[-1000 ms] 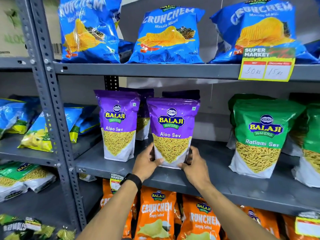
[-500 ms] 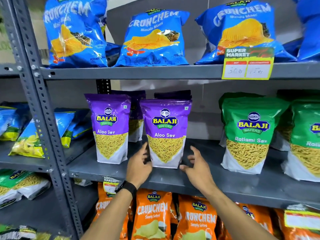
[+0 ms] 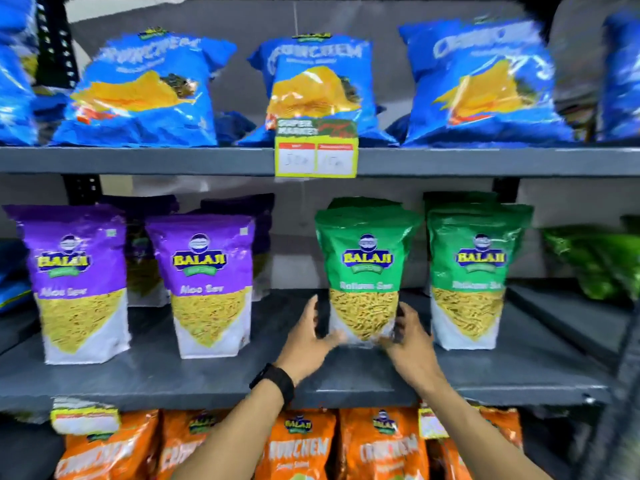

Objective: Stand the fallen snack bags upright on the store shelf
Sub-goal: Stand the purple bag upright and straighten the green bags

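Note:
A green Balaji Ratlami Sev bag stands upright at the middle of the grey shelf. My left hand presses its lower left corner and my right hand cups its lower right corner, so both hold its base. A second green bag stands upright just to its right, with more green bags behind both. At the far right another green bag lies tipped over on the shelf. Two purple Aloo Sev bags stand upright to the left. The picture is motion-blurred.
Blue Crunchem bags fill the shelf above, with a price tag clipped to its front edge. Orange Crunchem bags sit on the shelf below. A dark upright post bounds the right side.
My view has swung right along the shelf. Both hands let go of the purple Aloo Sev bag, which stays upright, and now clasp the base of the green Ratlami Sev bag.

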`<state>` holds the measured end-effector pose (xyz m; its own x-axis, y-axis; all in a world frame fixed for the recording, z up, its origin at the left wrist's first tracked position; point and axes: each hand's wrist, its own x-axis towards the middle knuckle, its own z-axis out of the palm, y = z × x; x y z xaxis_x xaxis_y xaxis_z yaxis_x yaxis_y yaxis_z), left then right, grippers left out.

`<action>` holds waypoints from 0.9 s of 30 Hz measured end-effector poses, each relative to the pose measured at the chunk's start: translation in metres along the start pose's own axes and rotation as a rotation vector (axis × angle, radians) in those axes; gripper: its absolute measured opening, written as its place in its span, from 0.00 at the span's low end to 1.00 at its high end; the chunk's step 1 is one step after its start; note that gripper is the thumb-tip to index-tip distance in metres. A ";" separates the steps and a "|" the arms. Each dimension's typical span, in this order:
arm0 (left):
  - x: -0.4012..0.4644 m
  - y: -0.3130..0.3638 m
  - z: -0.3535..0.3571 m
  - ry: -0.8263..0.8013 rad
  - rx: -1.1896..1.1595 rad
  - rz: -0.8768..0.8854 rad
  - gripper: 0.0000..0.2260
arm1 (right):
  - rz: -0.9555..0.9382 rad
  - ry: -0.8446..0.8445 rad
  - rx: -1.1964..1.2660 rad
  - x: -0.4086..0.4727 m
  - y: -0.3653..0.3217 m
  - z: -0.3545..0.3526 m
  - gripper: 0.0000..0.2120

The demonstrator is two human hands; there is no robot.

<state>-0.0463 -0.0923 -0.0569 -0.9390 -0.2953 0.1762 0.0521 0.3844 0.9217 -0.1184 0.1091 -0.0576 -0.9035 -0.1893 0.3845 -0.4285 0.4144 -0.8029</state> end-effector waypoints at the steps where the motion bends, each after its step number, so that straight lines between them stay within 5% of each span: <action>1: 0.008 0.001 0.008 -0.012 -0.011 -0.009 0.44 | -0.016 -0.033 -0.016 0.009 0.004 -0.003 0.36; 6: 0.017 0.017 0.039 0.059 0.031 -0.005 0.28 | 0.066 -0.105 0.032 0.036 0.028 -0.016 0.28; 10: 0.013 0.025 0.054 0.056 0.051 0.014 0.29 | 0.059 -0.087 0.036 0.036 0.036 -0.029 0.24; 24: -0.003 0.027 0.068 0.168 0.151 0.002 0.28 | -0.027 -0.168 -0.017 0.023 0.039 -0.050 0.34; 27: -0.017 0.037 0.078 0.372 0.206 -0.001 0.33 | -0.079 -0.097 -0.002 0.013 0.044 -0.072 0.33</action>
<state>-0.0554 -0.0050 -0.0530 -0.7502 -0.5768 0.3232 -0.0529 0.5397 0.8402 -0.1483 0.1887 -0.0552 -0.8633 -0.3068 0.4008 -0.4987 0.3964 -0.7708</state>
